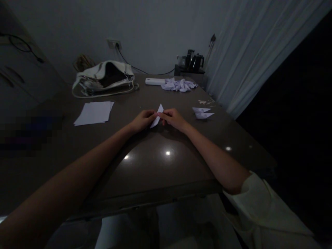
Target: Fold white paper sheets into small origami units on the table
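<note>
Between my two hands is a small piece of folded white paper (156, 121), pointed at its top and bottom ends and held at a slant just above the table. My left hand (144, 119) pinches it from the left, thumb and fingers closed on its middle. From the right, my right hand (173, 118) grips it too, its thumb almost meeting the left one. Two folded paper boats (203, 116) lie on the table to the right of my right hand. A stack of white paper sheets (93, 113) rests to the left of my left hand.
A white handbag (103, 79) stands at the back left of the brown table (166, 169). Near the back edge lie a white bar-shaped object (155, 81) and a heap of folded papers (178, 85). Paper scraps (204, 102) lie at the right. A black kettle (197, 62) stands beyond.
</note>
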{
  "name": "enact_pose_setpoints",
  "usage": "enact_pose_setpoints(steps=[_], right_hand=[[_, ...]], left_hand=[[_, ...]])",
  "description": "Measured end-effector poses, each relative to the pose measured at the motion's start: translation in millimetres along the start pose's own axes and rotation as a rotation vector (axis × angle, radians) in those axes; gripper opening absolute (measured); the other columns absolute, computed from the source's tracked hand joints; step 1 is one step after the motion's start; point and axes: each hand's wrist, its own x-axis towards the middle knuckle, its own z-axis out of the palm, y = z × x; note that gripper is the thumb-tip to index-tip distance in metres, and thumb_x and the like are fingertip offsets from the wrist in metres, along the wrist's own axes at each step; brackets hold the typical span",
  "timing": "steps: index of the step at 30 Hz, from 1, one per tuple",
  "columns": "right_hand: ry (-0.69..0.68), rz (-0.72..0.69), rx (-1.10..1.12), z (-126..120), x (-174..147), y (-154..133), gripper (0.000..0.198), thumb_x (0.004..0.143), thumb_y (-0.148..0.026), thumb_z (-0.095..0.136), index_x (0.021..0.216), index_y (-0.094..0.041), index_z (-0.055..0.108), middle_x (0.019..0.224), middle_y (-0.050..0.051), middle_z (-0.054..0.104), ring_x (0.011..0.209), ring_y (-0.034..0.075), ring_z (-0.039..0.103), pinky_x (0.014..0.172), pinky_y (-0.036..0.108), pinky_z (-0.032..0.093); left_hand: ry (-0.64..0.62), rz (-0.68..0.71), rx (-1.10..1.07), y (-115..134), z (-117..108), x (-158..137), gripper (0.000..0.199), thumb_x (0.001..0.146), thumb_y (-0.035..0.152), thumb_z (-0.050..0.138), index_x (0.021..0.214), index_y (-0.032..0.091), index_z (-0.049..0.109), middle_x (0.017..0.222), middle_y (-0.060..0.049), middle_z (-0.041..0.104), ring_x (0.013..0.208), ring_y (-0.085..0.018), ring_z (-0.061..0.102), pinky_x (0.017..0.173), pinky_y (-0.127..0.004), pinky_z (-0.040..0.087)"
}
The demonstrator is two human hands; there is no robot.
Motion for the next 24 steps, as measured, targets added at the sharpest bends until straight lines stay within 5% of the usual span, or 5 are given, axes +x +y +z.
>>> enact_pose_setpoints(steps=[11, 16, 24], right_hand=[[-0.007, 0.016, -0.053, 2.5, -2.2, -2.8, 0.052, 0.081, -0.061, 0.057, 0.058, -0.015, 0.056, 0.051, -0.001, 0.056, 0.047, 0.008, 0.045, 0.048, 0.021, 0.032], [-0.113, 0.027, -0.067, 3.0, -3.4, -7.1, 0.05, 0.078, -0.058, 0.062, 0.056, -0.013, 0.058, 0.049, -0.002, 0.054, 0.045, 0.007, 0.042, 0.047, 0.021, 0.03], [-0.055, -0.03, -0.088, 6.0, -2.0, -1.7, 0.044, 0.079, -0.053, 0.064, 0.06, -0.013, 0.061, 0.055, 0.002, 0.063, 0.049, 0.009, 0.051, 0.051, 0.021, 0.035]], left_hand=[[0.039, -0.002, -0.004, 3.5, 0.5, -1.2, 0.035, 0.079, 0.049, 0.057, 0.073, 0.015, 0.054, 0.059, 0.003, 0.047, 0.052, -0.011, 0.04, 0.05, -0.022, 0.03], [0.073, -0.002, 0.003, 3.6, 0.4, -1.3, 0.035, 0.081, 0.049, 0.056, 0.071, 0.016, 0.052, 0.054, 0.005, 0.043, 0.048, -0.009, 0.036, 0.046, -0.022, 0.028], [0.113, 0.007, -0.037, 4.2, 0.7, -1.8, 0.033, 0.08, 0.047, 0.055, 0.071, 0.015, 0.053, 0.057, 0.004, 0.046, 0.051, -0.009, 0.04, 0.047, -0.021, 0.031]])
